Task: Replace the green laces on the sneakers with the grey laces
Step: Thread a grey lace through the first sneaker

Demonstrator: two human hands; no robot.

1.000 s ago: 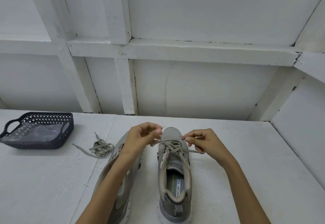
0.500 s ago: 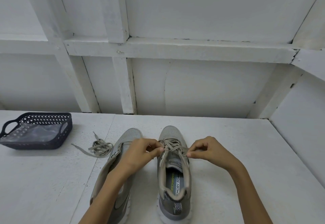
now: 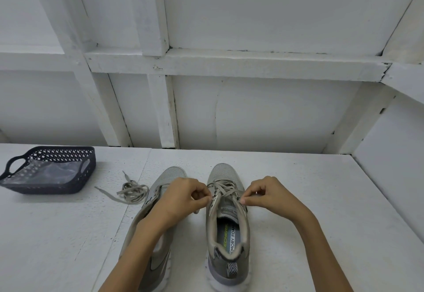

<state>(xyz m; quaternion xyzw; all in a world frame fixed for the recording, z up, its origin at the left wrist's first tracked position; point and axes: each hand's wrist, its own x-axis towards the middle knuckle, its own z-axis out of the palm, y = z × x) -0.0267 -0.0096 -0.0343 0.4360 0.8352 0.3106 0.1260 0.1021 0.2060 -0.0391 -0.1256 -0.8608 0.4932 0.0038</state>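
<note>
Two sneakers stand side by side on the white table (image 3: 321,200), toes pointing away. The right sneaker (image 3: 226,172) carries a greyish lace (image 3: 223,187) crossed over its tongue. The left hand (image 3: 183,196) pinches that lace at the shoe's left edge with fingers curled, and the right hand (image 3: 270,196) pinches it at the right edge. The left forearm partly covers the left sneaker (image 3: 175,173). A loose lace (image 3: 133,190) lies bunched just left of that shoe, near a dark basket (image 3: 52,187) at the table's far left.
</note>
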